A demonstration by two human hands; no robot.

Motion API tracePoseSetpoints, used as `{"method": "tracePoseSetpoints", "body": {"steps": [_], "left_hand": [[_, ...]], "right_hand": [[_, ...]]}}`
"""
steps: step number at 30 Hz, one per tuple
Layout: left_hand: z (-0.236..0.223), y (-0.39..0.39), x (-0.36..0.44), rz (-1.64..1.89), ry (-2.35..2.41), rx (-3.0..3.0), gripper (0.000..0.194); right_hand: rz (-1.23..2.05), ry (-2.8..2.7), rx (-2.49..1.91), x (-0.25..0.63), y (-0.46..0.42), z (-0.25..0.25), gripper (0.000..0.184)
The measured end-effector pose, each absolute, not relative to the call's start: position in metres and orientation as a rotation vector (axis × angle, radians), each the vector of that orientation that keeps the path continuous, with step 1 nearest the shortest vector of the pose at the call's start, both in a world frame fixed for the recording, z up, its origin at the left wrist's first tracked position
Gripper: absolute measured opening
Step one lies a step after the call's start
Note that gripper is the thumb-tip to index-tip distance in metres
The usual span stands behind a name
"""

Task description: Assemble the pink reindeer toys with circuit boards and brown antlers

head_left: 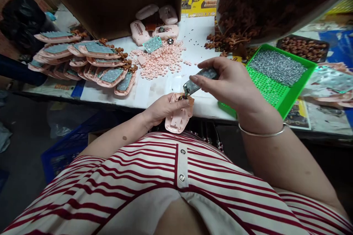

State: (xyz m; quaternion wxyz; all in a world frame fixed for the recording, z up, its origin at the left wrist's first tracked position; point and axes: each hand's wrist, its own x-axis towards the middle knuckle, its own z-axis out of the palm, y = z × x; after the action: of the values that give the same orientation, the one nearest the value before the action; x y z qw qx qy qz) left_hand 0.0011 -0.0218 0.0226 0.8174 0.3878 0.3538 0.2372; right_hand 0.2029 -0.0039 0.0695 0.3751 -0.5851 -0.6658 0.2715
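My left hand (167, 107) is closed round a pale pink plastic shell (178, 119), its hollow inside facing up, held just off the table's front edge. A round dark part with thin wires sits near the shell's top, under my thumb. Between the thumb and fingers of my right hand (224, 80) is a grey circuit board (202, 80), tilted, its lower end close above the shell. Wires appear to join board and shell. Behind my hands lies a spread of small pink buttons (162, 58).
Stacked shells with boards (96, 58) stand at the left. A green basket (278, 95) holds many small silvery screws. Brown pieces fill a large tub (228, 18) and a dark tray (303, 46). A cardboard box (116, 0) rises behind more pink shells (139, 33).
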Motion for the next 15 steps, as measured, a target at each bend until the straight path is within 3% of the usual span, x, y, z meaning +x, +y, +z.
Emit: {"method": "tracePoseSetpoints", "body": {"steps": [4,12,15], "left_hand": [[0.021,-0.023,0.006,0.563,0.825,0.799,0.054],[0.023,-0.025,0.011,0.562,0.869,0.83,0.022],[0.025,-0.024,0.008,0.561,0.895,0.828,0.02]], "right_hand": [[0.861,-1.752,-1.492,0.206,0.001,0.078,0.057],[0.957,-1.733,-1.443,0.213,-0.001,0.071,0.059],[1.016,-1.723,-1.411,0.225,-0.005,0.07,0.064]]}}
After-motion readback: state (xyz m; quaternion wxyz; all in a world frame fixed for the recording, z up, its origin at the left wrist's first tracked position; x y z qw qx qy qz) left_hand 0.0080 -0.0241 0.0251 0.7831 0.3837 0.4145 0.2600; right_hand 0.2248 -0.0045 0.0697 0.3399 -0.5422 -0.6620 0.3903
